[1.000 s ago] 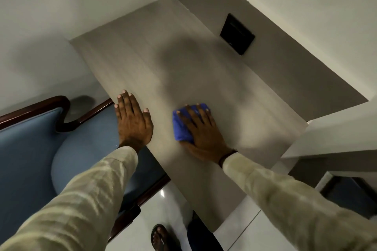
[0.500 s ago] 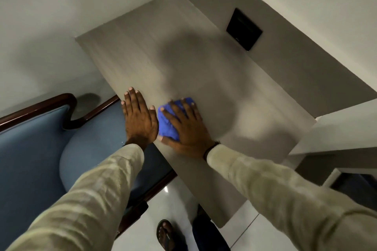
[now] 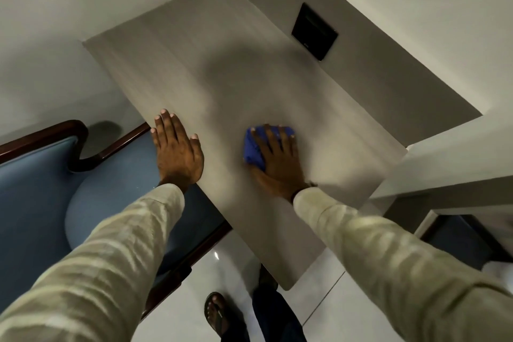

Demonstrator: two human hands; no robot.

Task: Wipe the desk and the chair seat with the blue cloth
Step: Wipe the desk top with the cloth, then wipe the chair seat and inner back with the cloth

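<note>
A pale grey wood-grain desk (image 3: pixel 200 69) fills the middle of the view. My right hand (image 3: pixel 277 159) presses flat on the folded blue cloth (image 3: pixel 254 151) near the desk's middle, with the cloth showing at the hand's left and under the fingertips. My left hand (image 3: pixel 177 152) lies flat with fingers together on the desk's left edge, holding nothing. The chair with a blue padded seat (image 3: pixel 111 202) and dark wooden frame sits to the left, partly tucked under the desk and partly hidden by my left sleeve.
A black wall plate (image 3: pixel 314 31) is set in the grey panel behind the desk. White walls close in the left and back. A white ledge (image 3: pixel 449 164) juts at the right. My sandalled foot (image 3: pixel 216 311) stands on glossy white floor tiles.
My right hand slid the cloth left until it was next to my left hand, and has now swept it back to the right. The left hand stayed on the desk edge.
</note>
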